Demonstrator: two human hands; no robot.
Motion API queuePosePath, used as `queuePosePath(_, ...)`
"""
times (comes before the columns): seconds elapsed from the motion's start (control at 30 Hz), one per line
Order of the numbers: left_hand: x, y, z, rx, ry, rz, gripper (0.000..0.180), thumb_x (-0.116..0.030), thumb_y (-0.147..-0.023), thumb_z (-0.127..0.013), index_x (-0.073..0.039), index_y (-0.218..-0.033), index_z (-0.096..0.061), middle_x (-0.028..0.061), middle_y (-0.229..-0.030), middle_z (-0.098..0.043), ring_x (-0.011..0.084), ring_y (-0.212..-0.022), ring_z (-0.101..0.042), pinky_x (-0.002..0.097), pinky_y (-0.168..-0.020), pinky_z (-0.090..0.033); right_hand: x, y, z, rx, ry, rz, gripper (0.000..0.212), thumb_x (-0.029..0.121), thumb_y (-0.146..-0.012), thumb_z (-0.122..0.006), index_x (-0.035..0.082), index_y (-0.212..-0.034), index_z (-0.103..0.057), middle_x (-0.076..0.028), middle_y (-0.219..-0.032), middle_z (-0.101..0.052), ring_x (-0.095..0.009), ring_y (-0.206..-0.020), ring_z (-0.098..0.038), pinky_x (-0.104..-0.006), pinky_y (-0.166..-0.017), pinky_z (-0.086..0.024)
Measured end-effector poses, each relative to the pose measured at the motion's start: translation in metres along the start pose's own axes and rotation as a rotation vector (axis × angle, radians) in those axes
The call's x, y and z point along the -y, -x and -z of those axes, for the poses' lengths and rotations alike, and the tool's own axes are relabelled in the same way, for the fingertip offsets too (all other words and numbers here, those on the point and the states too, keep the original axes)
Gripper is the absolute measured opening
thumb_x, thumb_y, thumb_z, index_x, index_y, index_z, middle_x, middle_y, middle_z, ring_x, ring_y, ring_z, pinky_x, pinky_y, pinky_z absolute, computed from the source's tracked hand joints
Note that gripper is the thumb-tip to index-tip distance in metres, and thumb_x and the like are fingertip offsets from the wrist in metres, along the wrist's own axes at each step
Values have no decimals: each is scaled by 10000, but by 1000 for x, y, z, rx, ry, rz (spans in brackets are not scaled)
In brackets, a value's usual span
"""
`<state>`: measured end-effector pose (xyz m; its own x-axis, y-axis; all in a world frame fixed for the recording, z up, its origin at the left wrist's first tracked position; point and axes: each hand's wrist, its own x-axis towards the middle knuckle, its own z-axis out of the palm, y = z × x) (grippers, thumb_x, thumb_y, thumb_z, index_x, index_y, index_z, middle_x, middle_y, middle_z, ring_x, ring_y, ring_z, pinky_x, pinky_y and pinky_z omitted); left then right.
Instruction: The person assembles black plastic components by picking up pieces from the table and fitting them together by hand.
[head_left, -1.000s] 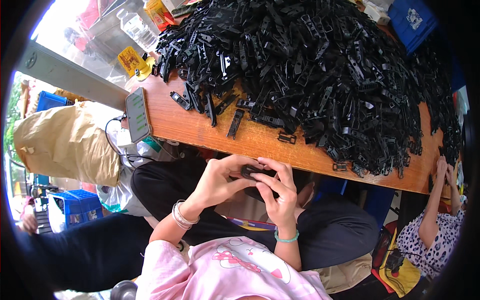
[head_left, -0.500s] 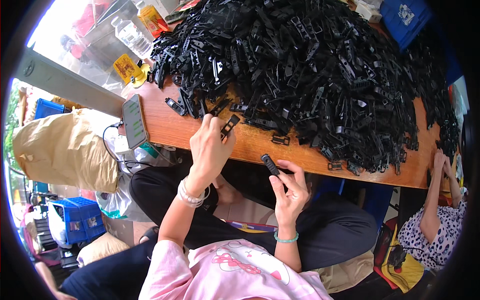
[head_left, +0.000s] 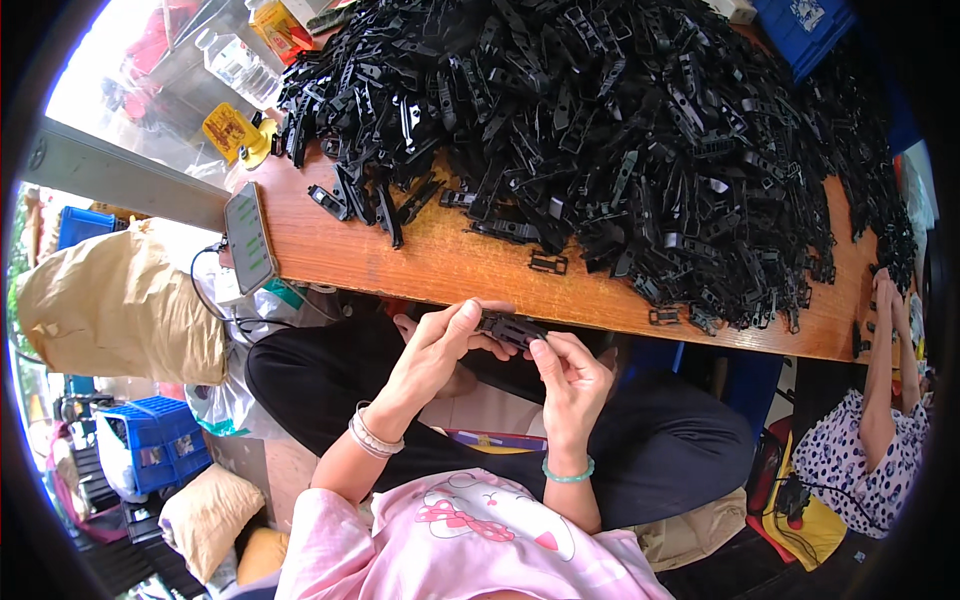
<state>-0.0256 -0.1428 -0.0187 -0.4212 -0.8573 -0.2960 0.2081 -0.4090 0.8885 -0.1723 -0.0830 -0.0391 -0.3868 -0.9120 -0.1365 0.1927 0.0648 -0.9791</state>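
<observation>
Just off the front edge of the table, my two hands meet around black plastic parts (head_left: 512, 328). My left hand (head_left: 435, 345) is closed, pinching the left end between thumb and fingers. The right end is gripped by thumb and fingertips of my right hand (head_left: 572, 378). The pieces touch, lying roughly lengthwise between the hands; whether they are joined I cannot tell, since the fingers cover part of them. Beyond the hands rises a big heap of similar black plastic parts (head_left: 560, 120), with a loose frame-shaped part (head_left: 547, 262) lying near the table edge.
The wooden table (head_left: 330, 235) carries the heap. A phone (head_left: 250, 238) with a cable stands at its left edge, near a yellow container (head_left: 230, 130) and a clear bottle (head_left: 238, 65). A blue bin (head_left: 800, 35) sits at the back right. Another person's hands (head_left: 885, 300) work at far right.
My left hand has come down from over the table with its black part, moving right. It has met the part in my right hand. The view has shifted slightly.
</observation>
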Motion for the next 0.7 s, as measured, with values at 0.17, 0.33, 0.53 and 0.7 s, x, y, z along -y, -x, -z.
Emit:
queuePosePath(0.17, 1, -3, 1, 54, 82, 65, 520, -348, -1022, -341, 116, -1144, -543, 150, -907, -635, 176, -773, -623, 278, -731, -511, -1, -2, 2, 6, -87, -85, 116, 29, -846, -668, -84, -836, -646, -54, -823, -628, -57, -658, -513, -186, -579, -405)
queuePosePath(0.33, 4, -4, -2, 27, 85, 85, 466, -324, -1014, -380, 96, -1096, -565, 130, -873, -631, 161, -749, -614, 266, -692, -503, -10, -4, -1, -7, 5, -8, 122, 43, -830, -686, -73, -832, -648, -36, -792, -629, -45, -633, -498, -185, -544, -381)
queuePosePath(0.53, -2, -5, -8, -78, -399, 85, 185, -152, -840, -697, 14, -843, -616, -13, -684, -585, 42, -612, -513, 205, -544, -428, -14, -7, 4, 18, 227, 202, 143, 44, -778, -720, -45, -873, -661, -36, -838, -635, -65, -633, -487, -200, -539, -374)
queuePosePath(0.7, -1, -3, -7, 19, -304, 8, 198, -169, -847, -690, 3, -804, -603, -21, -649, -550, 48, -583, -460, 212, -536, -374, -3, -4, 0, 92, 14, 86, 169, -1, -787, -689, -33, -952, -668, -48, -923, -622, -76, -770, -550, -190, -619, -417)
